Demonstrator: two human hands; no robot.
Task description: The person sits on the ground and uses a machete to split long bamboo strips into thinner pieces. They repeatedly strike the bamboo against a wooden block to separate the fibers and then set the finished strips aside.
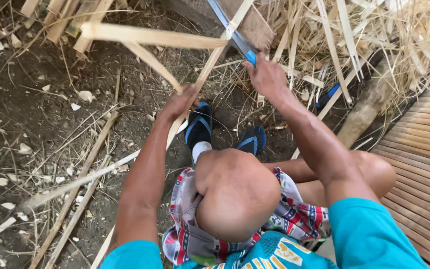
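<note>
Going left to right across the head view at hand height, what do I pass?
Bare dirt with bamboo chips → left hand gripping a bamboo strip → right hand on the blue-handled blade → second blue-handled tool → log → slatted bamboo platform.

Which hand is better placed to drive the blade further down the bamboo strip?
Right, probably. The right hand grips the blue-handled knife on the bamboo strip; the left hand steadies it lower down.
</note>
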